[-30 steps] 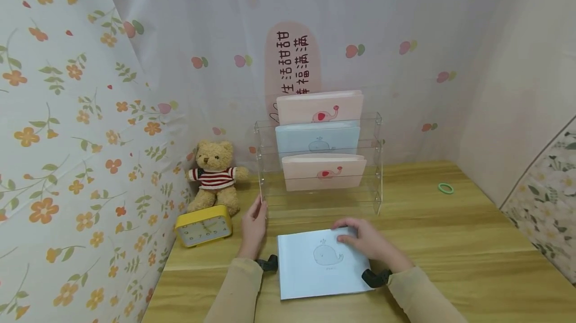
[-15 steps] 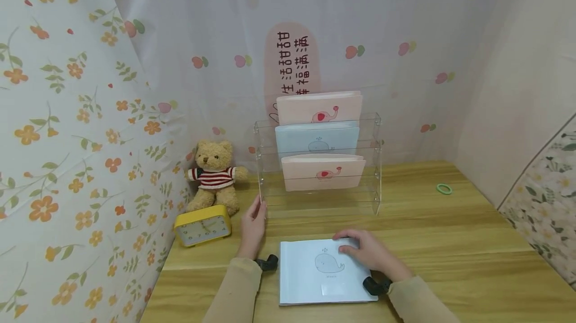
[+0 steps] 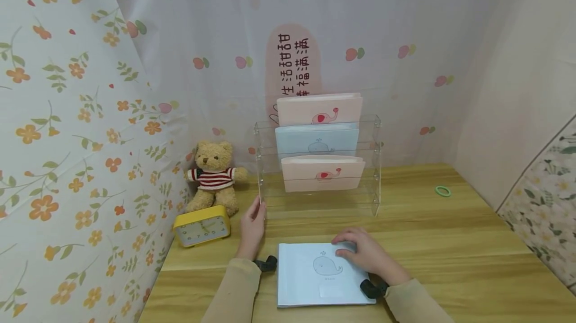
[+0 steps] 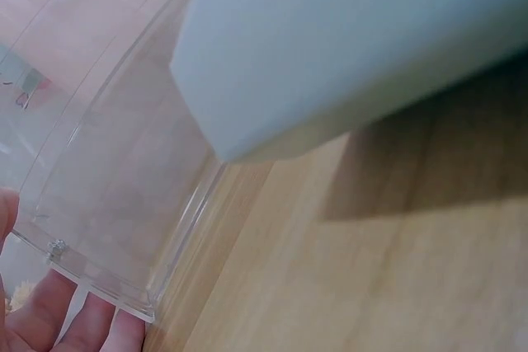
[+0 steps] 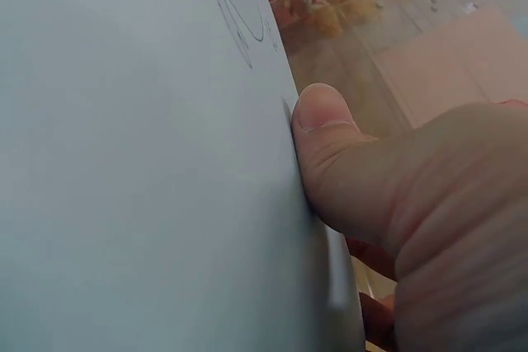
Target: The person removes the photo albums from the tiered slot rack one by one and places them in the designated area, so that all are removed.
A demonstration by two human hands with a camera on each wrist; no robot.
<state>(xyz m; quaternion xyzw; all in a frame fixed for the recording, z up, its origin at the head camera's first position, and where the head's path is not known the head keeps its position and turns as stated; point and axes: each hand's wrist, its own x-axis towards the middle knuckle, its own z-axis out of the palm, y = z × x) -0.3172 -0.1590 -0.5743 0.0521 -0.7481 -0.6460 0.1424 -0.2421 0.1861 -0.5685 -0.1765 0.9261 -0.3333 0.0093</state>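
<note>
Here, we see a clear rack (image 3: 378,183) with three booklets in separate tiers: an upper pink booklet (image 3: 297,110) at the back, a blue booklet (image 3: 292,138) in the middle, and a lower pink booklet (image 3: 299,175) in front. We see the left hand (image 3: 253,225) gripping the rack's lower left side, its fingers clamped on that edge. The right hand (image 3: 366,253) pinches the whale booklet (image 3: 297,273) by its far edge, thumb on the cover, other fingers partly hidden. We find this booklet outside the rack, just before it, tilted above the wooden table (image 3: 441,248).
</note>
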